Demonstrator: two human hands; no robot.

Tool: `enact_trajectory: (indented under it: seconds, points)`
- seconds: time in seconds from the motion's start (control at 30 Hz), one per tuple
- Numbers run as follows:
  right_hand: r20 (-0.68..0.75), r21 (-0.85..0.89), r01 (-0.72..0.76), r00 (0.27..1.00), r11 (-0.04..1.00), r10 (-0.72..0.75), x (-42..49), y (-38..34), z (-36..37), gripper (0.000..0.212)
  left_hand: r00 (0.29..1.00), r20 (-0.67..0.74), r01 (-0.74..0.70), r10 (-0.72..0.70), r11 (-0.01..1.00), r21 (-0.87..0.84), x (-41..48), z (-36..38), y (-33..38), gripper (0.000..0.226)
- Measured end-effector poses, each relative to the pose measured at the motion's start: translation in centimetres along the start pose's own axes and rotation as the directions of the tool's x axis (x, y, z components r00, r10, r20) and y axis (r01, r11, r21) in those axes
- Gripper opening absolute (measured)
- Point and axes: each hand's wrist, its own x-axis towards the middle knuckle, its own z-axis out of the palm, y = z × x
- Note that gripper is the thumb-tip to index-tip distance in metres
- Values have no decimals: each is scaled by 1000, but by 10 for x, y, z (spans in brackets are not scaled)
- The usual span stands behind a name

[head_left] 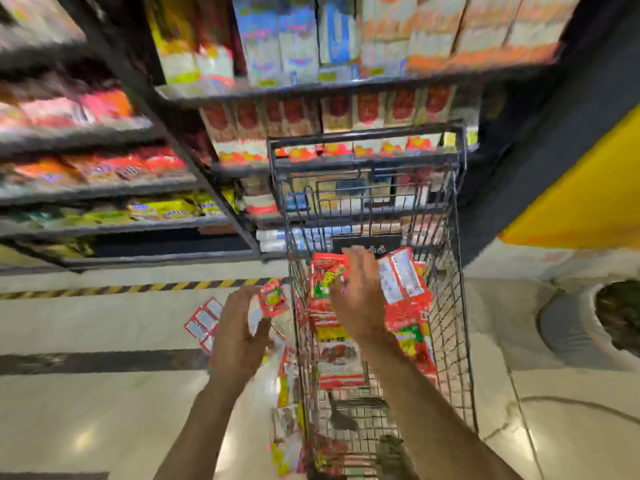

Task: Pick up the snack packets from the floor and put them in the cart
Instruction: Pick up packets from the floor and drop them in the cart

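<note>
Gleaming red packets point(403, 280), wire-mesh cart point(456, 237)

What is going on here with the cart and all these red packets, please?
A person is loading snack packets into a wire cart beside store shelves. The left hand grips a packet just outside the cart's left wall. The right hand is spread over the pile of packets already inside. More packets lie on the floor.

Left grip point(242, 329), right grip point(360, 299), bare forearms point(427, 410)
</note>
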Motion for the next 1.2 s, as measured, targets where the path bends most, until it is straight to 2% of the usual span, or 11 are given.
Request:
enact_trajectory:
  seconds: [0.07, 0.17, 0.27, 0.37, 0.5, 0.67, 0.87, 1.03, 1.2]
  points:
    - [-56, -36, 74, 996, 997, -76, -15, -52, -15, 54, 999, -34, -6, 8, 998, 64, -21, -53, -3, 55]
    - [-108, -72, 148, 982, 986, -156, -60, -130, -30, 52, 989, -88, -97, 117, 973, 209, -65, -134, -13, 75]
    - [-163, -91, 223, 958, 971, -235, -119, -201, -36, 49, 971, -110, -165, 211, 929, 331, -116, -213, -28, 74]
    - [-148, -116, 262, 949, 958, -278, -173, -258, -34, 52, 969, -104, -159, 222, 892, 424, -165, -279, -50, 78]
    - [-152, -148, 289, 938, 946, -310, -220, -308, -27, 48, 965, -182, -91, 188, 894, 438, -209, -343, -83, 80]
    - [-105, -169, 323, 933, 931, -343, -242, -350, 0, 49, 953, -253, -33, 169, 884, 466, -230, -392, -117, 82]
    - [28, -265, 354, 932, 897, -360, -240, -379, 57, 66, 972, -200, 7, 126, 829, 560, -220, -421, -162, 91]
    - [79, -315, 312, 950, 896, -303, -210, -379, 110, 71, 980, -154, -7, 124, 801, 599, -172, -433, -199, 93]
    - [89, -336, 260, 966, 905, -245, -132, -373, 170, 72, 988, -101, -29, 115, 789, 614, -72, -437, -238, 94]
